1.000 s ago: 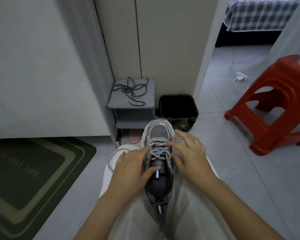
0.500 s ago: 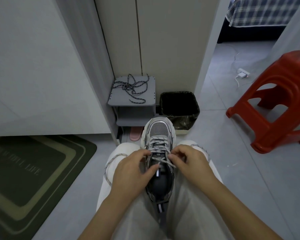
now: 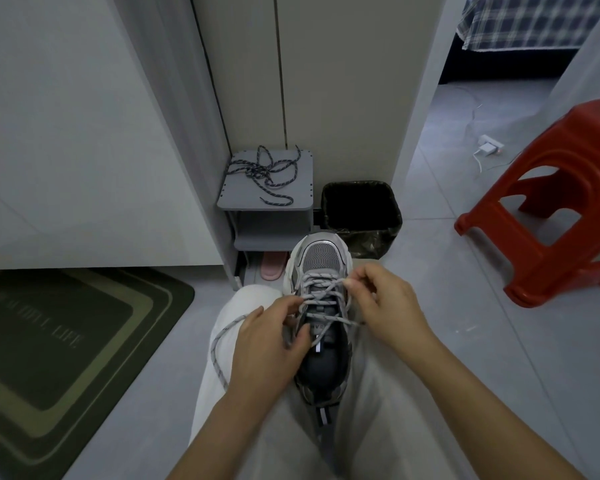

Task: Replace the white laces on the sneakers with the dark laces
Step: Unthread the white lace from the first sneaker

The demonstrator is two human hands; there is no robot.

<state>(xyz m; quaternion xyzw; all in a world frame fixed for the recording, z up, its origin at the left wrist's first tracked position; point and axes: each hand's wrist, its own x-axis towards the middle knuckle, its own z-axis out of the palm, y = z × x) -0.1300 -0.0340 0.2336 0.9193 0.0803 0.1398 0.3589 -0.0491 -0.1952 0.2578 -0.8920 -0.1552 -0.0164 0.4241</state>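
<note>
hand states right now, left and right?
Left hand: curled, gripping the lace at the sneaker's side.
Right hand: pinching the lace near the toe.

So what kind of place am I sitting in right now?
Most likely a home entryway next to a bedroom. There is a green doormat, a small grey shoe rack with a pink slipper at its base, and a plaid-covered bed further back.

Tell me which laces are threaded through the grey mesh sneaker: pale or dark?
The pale speckled laces, pinched by the right hand, criss-cross the grey sneaker; the dark laces lie loose on the grey shelf.
</note>
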